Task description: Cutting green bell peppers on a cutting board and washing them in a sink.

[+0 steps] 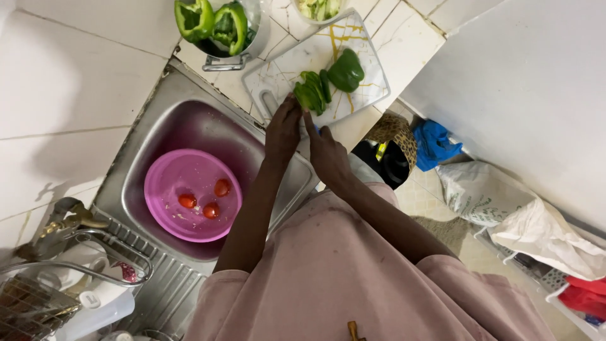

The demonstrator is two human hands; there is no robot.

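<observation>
1 steel sink (189,120) set in the white tiled counter (76,82), biggest thing in view; inside it 1 pink plastic bowl (170,177) w/ 3 small red tomatoes (205,201) lying close together toward its right side. Next in size, 1 white marble-look cutting board (284,63) w/ gold veins, lying on the counter just beyond the sink's far corner. 1 metal pot (252,31) at the top edge, beside the board, holds approx 2 big green pepper pieces (214,24); 1 more bowl (317,9) w/ pale cut veg is cropped at the top, contents too cut off to count. On the board: 1 green pepper chunk (345,69), uncut, glossy, mid-board, and touching it on the near side 1 fanned row of green pepper slices (312,91), thin curved strips leaning on each other, dark green skin, lighter cut edges; exact slice count can't tell. 2 hands at the board's near edge: left hand (283,129) fingers bent down onto the near end of the slices, pressing rather than wrapped round them. Right hand (327,155) curled closed round a blue-handled tool (316,130), only a bit of blue shows, blade not visible.
</observation>
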